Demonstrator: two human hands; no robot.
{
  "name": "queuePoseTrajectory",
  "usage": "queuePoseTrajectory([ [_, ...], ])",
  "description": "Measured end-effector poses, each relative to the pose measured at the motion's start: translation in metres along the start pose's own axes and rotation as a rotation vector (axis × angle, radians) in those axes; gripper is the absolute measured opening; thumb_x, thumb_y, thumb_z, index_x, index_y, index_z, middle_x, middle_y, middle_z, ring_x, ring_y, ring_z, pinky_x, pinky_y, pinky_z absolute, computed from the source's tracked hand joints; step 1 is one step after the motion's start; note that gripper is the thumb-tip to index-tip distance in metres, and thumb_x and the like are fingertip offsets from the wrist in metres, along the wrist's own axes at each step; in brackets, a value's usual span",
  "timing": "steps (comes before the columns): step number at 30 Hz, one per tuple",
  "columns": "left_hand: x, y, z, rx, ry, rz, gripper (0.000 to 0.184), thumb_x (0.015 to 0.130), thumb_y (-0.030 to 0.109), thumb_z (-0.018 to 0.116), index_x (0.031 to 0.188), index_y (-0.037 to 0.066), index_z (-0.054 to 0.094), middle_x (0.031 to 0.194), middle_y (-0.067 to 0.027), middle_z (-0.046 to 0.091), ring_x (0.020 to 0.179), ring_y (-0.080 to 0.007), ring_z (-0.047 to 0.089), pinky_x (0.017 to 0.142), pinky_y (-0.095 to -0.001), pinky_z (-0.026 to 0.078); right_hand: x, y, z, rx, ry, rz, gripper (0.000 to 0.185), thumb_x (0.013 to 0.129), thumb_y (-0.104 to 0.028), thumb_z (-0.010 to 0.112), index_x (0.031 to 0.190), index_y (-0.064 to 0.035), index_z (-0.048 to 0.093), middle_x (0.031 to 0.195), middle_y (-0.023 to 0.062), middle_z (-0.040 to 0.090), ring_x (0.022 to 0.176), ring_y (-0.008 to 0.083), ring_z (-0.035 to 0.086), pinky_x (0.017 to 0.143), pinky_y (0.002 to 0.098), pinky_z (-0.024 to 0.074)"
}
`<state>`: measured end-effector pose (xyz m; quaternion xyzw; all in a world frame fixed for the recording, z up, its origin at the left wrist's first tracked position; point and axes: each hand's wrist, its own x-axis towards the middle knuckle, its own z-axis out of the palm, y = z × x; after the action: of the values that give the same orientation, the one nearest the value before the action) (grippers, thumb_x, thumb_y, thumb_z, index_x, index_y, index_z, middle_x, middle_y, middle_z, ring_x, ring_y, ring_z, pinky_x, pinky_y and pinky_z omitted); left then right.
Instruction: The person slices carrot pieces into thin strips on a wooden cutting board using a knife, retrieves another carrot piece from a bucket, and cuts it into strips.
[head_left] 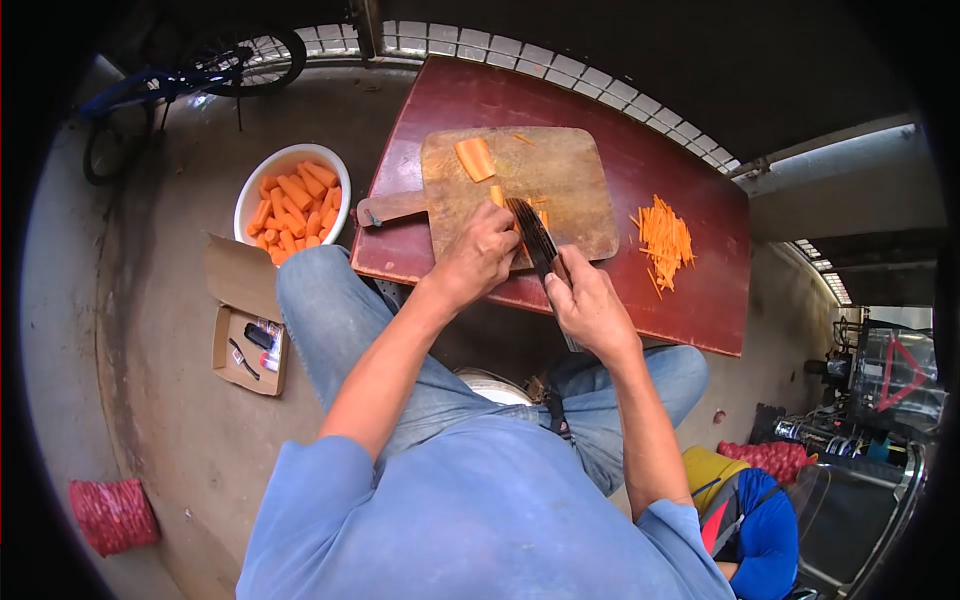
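Note:
A wooden cutting board (560, 165) with a handle lies on a dark red table (690, 290). With fingers curled, my left hand (480, 250) presses down on a piece of carrot (497, 195) on the board. My right hand (592, 302) is wrapped round the handle of a dark-bladed knife (533, 232). Its blade stands beside my left fingertips, over the carrot. Farther back on the board lies a thick carrot chunk (475, 159), with a few thin slivers about. A heap of carrot strips (664, 240) rests on the table to the right.
On the floor at left stands a white bowl (341, 210) of carrot pieces, near an open cardboard box (222, 350) with small items. A bicycle (200, 80) leans at the far left. Red rolls and bags lie around; part of another person in blue (768, 530) shows at lower right.

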<state>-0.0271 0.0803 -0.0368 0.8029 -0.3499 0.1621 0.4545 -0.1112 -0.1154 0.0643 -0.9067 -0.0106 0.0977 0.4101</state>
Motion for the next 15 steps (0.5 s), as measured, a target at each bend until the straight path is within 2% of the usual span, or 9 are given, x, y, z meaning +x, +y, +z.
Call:
queuePoseTrajectory([
  [6, -0.001, -0.004, 0.002, -0.006, -0.004, 0.036, 0.02, 0.079, -0.003, 0.077, 0.098, -0.001, 0.08, 0.1, -0.0135, 0.068, 0.102, -0.036, 0.064, 0.091, -0.0449, 0.055, 0.005, 0.005, -0.003, -0.03, 0.01, -0.062, 0.023, 0.106, -0.016, 0.064, 0.12, 0.0016, 0.058, 0.097, 0.0327, 0.069, 0.099, 0.0584, 0.066, 0.082, 0.0592, 0.0515],
  [15, -0.001, 0.0, 0.001, 0.003, -0.026, -0.036, 0.016, 0.081, -0.003, 0.078, 0.096, -0.002, 0.082, 0.104, -0.0136, 0.073, 0.104, -0.0353, 0.065, 0.094, -0.0435, 0.056, -0.002, -0.002, -0.02, -0.083, -0.077, 0.011, 0.021, 0.105, -0.014, 0.062, 0.118, 0.0019, 0.058, 0.098, 0.0327, 0.068, 0.098, 0.0579, 0.065, 0.083, 0.0581, 0.0517],
])
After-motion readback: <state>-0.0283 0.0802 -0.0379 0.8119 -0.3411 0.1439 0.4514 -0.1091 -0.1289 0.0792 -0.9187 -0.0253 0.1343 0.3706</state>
